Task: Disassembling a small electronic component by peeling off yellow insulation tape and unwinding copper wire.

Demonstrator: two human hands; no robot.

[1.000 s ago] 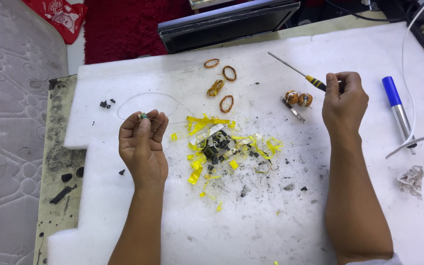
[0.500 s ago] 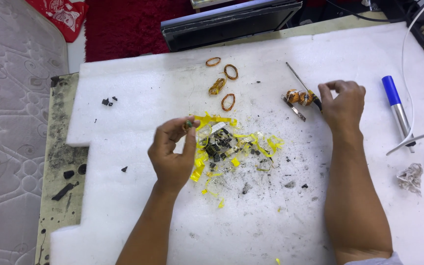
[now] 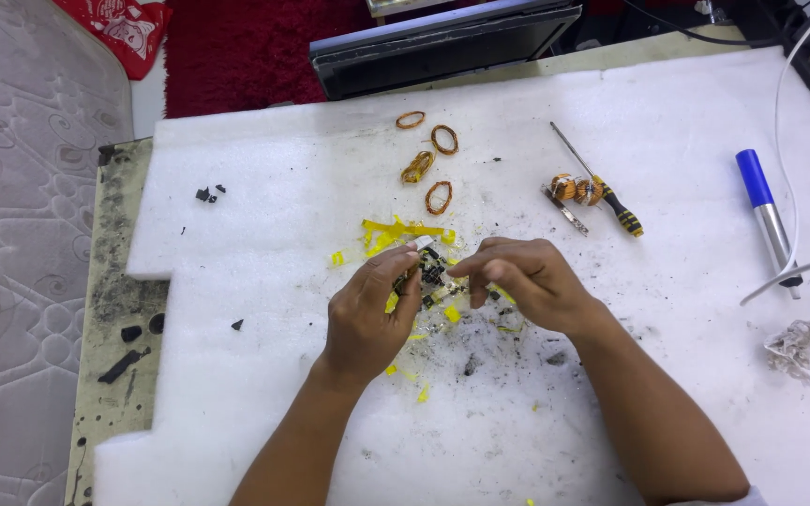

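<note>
Both my hands meet on a small dark component at the centre of the frame.

My left hand (image 3: 365, 314) pinches the small black part (image 3: 430, 276) between thumb and fingertips, its grip closed on the left side; my right hand (image 3: 524, 281) closes its fingertips on the part's right side. The part is dark and blocky with yellow tape scraps (image 3: 396, 232) around it, just above the white foam tabletop (image 3: 264, 234).

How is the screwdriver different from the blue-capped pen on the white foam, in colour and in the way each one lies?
The screwdriver has a yellow-and-black striped handle and a thin bare metal shaft; the pen has a blue cap and a silver body. The screwdriver lies beside a small copper-wound part; the pen lies beside a white cable. Both lie slanted on the foam sheet, untouched.
</note>
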